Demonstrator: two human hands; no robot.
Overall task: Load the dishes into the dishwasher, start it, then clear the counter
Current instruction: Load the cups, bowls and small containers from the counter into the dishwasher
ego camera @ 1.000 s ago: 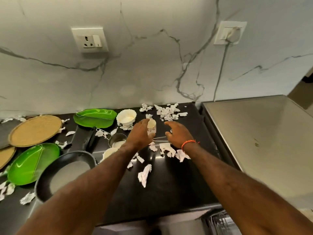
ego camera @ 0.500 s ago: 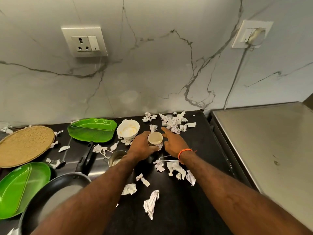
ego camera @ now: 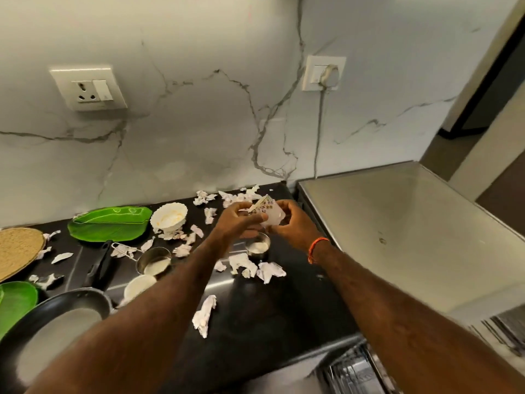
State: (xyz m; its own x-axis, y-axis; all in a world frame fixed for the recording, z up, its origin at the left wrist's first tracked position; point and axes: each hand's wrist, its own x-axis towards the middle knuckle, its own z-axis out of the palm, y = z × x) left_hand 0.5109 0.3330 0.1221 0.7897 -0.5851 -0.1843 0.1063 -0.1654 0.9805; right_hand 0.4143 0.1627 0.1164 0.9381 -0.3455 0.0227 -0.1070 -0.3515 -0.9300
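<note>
1. Lifted off the black stone table (ego camera: 284, 314) since half a second ago: small printed paper cup (ego camera: 268, 213), formerly standing between both hands, now tilted in the air above a small steel cup (ego camera: 258, 247).
2. Left hand (ego camera: 237, 221) closed on the paper cup's left side, fingers curled around it.
3. Right hand (ego camera: 292, 223) closed on the paper cup's right side, an orange thread band (ego camera: 316, 248) around its wrist.
4. Small steel cup standing on the table directly under the hands, pale residue inside.
5. Scattered over the table: torn white paper scraps (ego camera: 203, 315), thickest near the marble wall behind the hands and just in front of the steel cup.
6. Left of the hands: white scalloped bowl (ego camera: 169, 217) beside a green leaf-shaped plate (ego camera: 109, 223); nearer, a steel measuring cup with a wire handle (ego camera: 153, 263) and a white round cup (ego camera: 139, 287) touching it or just beside it.
7. Far left: woven round tan mat (ego camera: 18, 251), a second green plate (ego camera: 15, 304), and a black frying pan (ego camera: 54, 334) with a whitish film inside.
8. Bottom right, below the table edge: open dishwasher rack (ego camera: 355, 371), only partly in view.
9. Right of the table: steel-topped appliance (ego camera: 397, 231), its cord running up to a wall socket (ego camera: 324, 73).
</note>
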